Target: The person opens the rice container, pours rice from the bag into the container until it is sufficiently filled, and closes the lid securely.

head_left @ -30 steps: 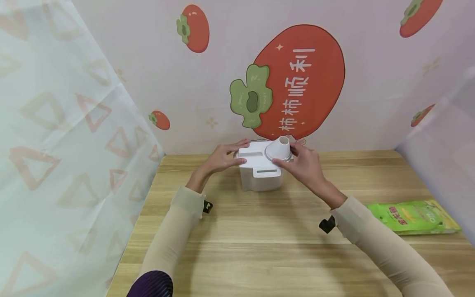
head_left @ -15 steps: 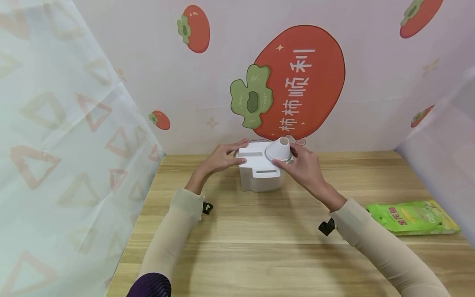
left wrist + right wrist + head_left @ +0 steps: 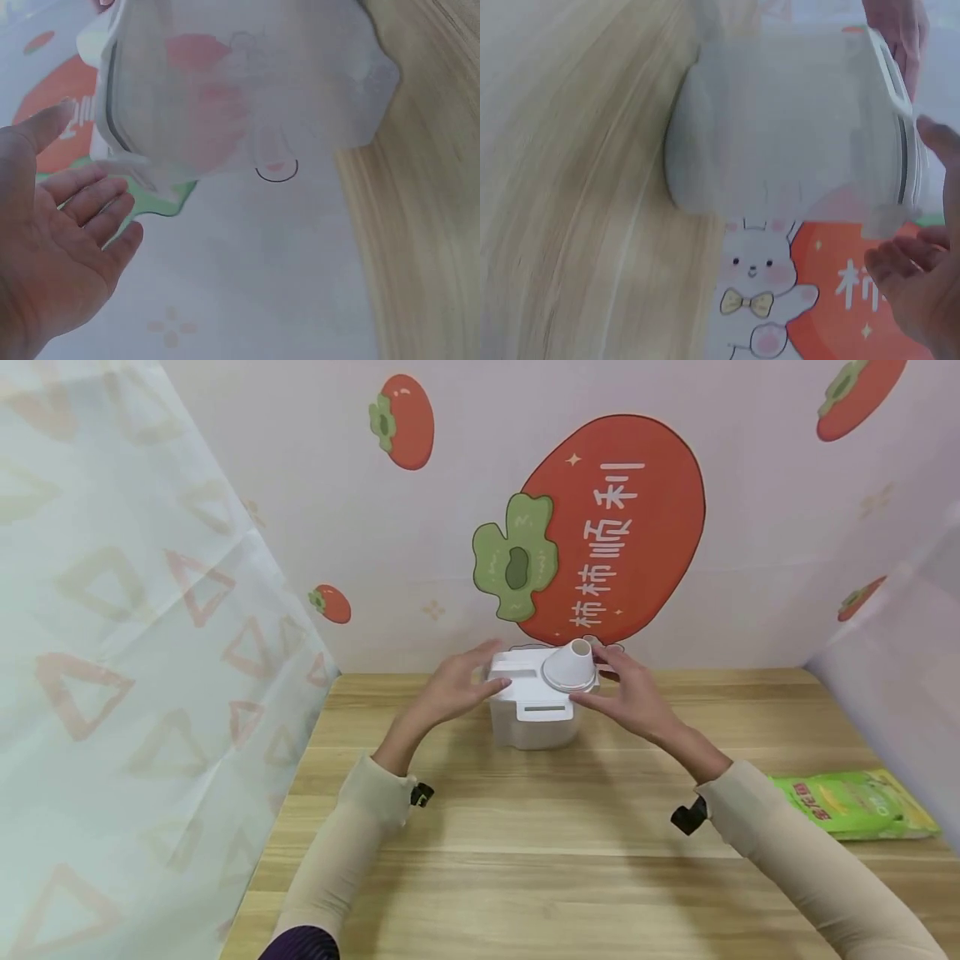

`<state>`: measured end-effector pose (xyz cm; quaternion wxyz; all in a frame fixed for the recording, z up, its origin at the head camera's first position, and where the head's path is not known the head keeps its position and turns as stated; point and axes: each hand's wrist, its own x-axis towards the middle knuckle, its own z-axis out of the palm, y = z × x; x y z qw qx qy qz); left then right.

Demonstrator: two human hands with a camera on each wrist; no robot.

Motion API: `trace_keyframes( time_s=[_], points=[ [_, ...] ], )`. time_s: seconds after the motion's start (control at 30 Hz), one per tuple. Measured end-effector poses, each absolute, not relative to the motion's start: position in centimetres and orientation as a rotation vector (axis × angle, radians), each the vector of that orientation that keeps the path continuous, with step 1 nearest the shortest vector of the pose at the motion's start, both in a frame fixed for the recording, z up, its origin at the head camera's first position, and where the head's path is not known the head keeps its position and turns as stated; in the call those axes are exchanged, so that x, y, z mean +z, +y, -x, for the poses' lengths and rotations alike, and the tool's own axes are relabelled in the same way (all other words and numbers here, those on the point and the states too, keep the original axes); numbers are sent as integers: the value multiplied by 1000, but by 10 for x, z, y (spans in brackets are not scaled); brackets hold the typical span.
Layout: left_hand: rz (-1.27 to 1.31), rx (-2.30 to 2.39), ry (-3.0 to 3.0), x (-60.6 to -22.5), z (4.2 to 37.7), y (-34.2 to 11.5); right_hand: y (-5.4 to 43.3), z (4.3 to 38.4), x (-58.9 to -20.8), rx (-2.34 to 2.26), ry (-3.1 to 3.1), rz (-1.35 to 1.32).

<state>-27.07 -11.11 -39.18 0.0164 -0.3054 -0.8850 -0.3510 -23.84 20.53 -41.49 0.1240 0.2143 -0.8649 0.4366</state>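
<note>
A white, see-through container [image 3: 536,735] stands upright at the back of the wooden table. Its white lid [image 3: 517,693] carries a cone-shaped spout [image 3: 573,667] on the right and a slotted tab at the front. My left hand [image 3: 453,689] is at the lid's left end, thumb over its edge; in the left wrist view its fingers [image 3: 94,199] are loosely extended beside the rim. On the other side, my right hand [image 3: 637,702] is spread around the lid's right end, close to the cone. In the right wrist view its thumb lies near the rim; contact is unclear.
A green and yellow printed package [image 3: 855,806] lies on the table [image 3: 510,877] at the right, partly behind the right sleeve. A wall covering with persimmon pictures [image 3: 622,527] rises just behind the container. Pale sheets hang at both sides.
The fingers of both hands have loosened, and the right hand has drawn back slightly from the cone. The container stays in its place; the view has shifted slightly.
</note>
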Motion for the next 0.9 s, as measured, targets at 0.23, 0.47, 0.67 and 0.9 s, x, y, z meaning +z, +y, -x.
trace_keyframes(
  time_s=[0.23, 0.47, 0.67, 0.9],
  points=[
    [1015, -717, -2783, -381, 256, -100, 229, 245, -414, 1321, -2582, -753],
    [984, -497, -2804, -384, 246, -91, 240, 255, -416, 1379, -2640, -839],
    [981, -380, -2788, -387, 241, -84, 248, 266, -422, 1480, -2675, -810],
    [957, -359, -2772, -396, 240, -79, 255, 271, -428, 1632, -2681, -787]
  ],
)
